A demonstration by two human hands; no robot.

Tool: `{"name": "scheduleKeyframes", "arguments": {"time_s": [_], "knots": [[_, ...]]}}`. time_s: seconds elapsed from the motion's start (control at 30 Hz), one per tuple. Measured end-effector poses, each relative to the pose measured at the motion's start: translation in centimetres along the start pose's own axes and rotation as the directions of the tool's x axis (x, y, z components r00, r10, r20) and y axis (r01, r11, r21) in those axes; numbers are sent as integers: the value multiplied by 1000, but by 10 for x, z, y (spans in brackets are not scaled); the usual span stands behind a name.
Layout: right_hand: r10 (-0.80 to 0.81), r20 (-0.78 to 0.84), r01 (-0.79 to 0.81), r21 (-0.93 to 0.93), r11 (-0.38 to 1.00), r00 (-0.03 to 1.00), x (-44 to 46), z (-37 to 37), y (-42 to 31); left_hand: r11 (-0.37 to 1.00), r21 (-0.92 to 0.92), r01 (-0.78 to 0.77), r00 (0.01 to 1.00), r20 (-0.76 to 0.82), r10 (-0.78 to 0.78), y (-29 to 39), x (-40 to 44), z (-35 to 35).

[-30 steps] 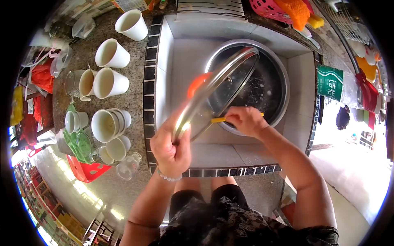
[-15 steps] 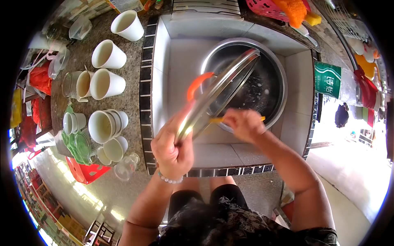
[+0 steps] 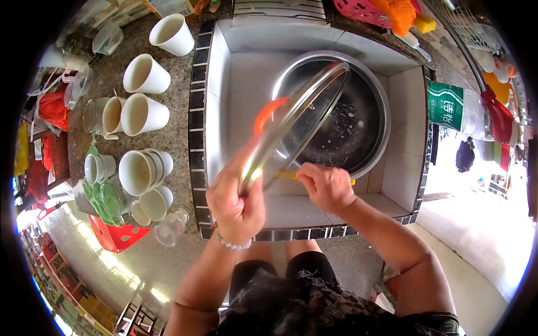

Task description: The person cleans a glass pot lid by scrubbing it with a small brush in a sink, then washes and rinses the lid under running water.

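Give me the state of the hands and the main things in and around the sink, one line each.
Left hand: closed on the lid's rim
Right hand: closed around the yellow tool
Glass lid: held tilted over the basin
Yellow tool: gripped, partly hidden
Metal basin: uncovered, water inside
Water: bubbles on it
Three tall white cups: upright, uncovered

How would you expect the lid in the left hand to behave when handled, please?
The lid is probably stiff, as its metal rim looks evenly curved. Being round, it might roll if stood on edge. It may be slippery if wet, being held partly over a basin of bubbly liquid.
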State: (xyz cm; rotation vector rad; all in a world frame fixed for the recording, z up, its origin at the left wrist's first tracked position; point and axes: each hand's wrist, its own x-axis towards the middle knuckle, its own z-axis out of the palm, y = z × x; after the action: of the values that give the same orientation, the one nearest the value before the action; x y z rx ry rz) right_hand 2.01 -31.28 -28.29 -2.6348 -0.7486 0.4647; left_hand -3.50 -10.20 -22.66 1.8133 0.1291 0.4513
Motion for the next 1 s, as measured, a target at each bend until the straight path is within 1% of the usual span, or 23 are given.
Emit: {"name": "scheduleKeyframes", "arguments": {"time_s": [0.07, 0.1, 0.13, 0.2, 0.23, 0.27, 0.3, 0.33, 0.37, 0.4, 0.47, 0.5, 0.57, 0.6, 0.67, 0.7, 0.8, 0.83, 0.93, 0.97, 1.0], "knots": [[112, 47, -101, -199, 975, 993, 14, -10, 20, 1000, -4, 17, 1000, 13, -17, 2, -3, -3], [45, -159, -76, -197, 977, 986, 24, -17, 34, 1000, 2, 14, 1000, 17, -14, 2, -3, -3], [17, -216, -53, -159, 986, 976, 31, -22, 41, 1000, 21, -7, 1000, 16, 6, 1, -3, -2], [167, 11, -160, -246, 956, 986, 18, -9, 21, 999, 37, -23, 1000, 13, 23, 2, -2, 0], [132, 88, -88, -389, 917, 987, 2, 4, 8, 999, 36, -19, 1000, 5, 19, 2, -1, 1], [49, 27, -40, -288, 957, 998, -3, 6, 7, 999, 37, -12, 1000, -6, 12, 1, -1, 2], [-29, -38, 22, -183, 983, 999, -6, 4, 3, 998, 36, -60, 998, -14, 61, -4, -3, 0], [-98, -110, 90, -75, 993, 989, -8, 4, 1, 998, 37, -56, 998, -12, 56, -5, -6, -2], [80, -4, -80, -115, 990, 997, 1, 3, 17, 998, 39, -55, 998, -4, 55, -4, -8, -4], [182, -74, -186, -45, 982, 980, 14, -9, 24, 997, 40, -59, 998, 5, 59, -4, -8, -5], [160, -54, -166, -116, 979, 986, 12, -5, 16, 999, 19, -32, 999, -24, 33, -1, -9, -2], [130, -45, -131, -15, 991, 991, -1, 2, 2, 1000, 3, -15, 999, -34, 15, 0, -10, -1], [56, -40, -47, 181, 982, 998, -26, 18, -27, 997, 19, -70, 997, -44, 71, -6, -9, 1], [68, -29, -62, 170, 984, 997, -24, 14, -27, 995, 29, -94, 994, -50, 96, -8, -9, 0], [95, -6, -93, 154, 984, 995, -11, 2, -22, 996, 36, -87, 995, -45, 88, -10, -13, -4], [288, 44, -292, 176, 940, 957, 0, 5, -9, 995, 40, -89, 995, -40, 91, -10, -12, -5], [106, 86, -131, 376, 917, 991, -21, 15, -31, 994, 19, -103, 994, -33, 104, -9, -8, -2], [63, 145, -132, 534, 835, 987, -25, 6, -44, 997, 1, -75, 996, -54, 75, -10, -10, -2], [223, 197, -282, 359, 890, 955, -17, 17, -31, 997, -27, -65, 995, -80, 63, -14, -9, -3], [193, 86, -208, 244, 947, 978, -13, 11, -22, 996, -37, -82, 992, -101, 78, -15, -9, -2], [170, 117, -201, 346, 916, 978, -12, 6, -28, 998, -30, -59, 994, -98, 56, -12, -6, -1]]}}
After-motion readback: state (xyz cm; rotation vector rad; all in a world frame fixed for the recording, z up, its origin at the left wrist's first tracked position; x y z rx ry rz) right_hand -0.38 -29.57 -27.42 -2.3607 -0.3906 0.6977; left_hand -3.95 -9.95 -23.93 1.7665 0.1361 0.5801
